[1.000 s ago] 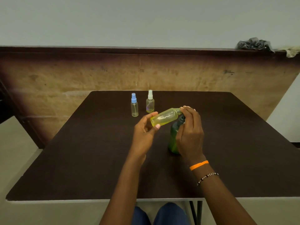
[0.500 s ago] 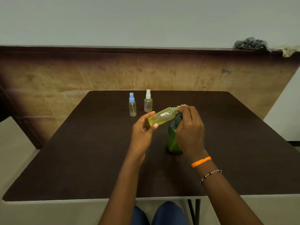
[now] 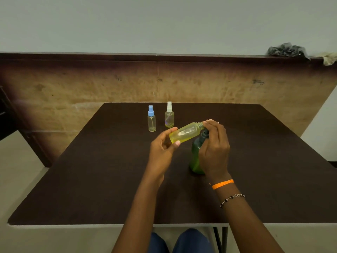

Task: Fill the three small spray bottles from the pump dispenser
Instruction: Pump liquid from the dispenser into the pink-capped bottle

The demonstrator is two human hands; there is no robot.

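Head view: left hand (image 3: 162,148) pinches base of uncapped spray bottle (image 3: 186,133), tilted near-horizontal, neck toward green pump dispenser (image 3: 196,154) standing on dark table (image 3: 91,179). Right hand (image 3: 214,148) fingers curl over dispenser's pump head at bottle's mouth. Blue-capped bottle (image 3: 151,118) and white-capped bottle (image 3: 169,115) stand upright, further back, near each other.
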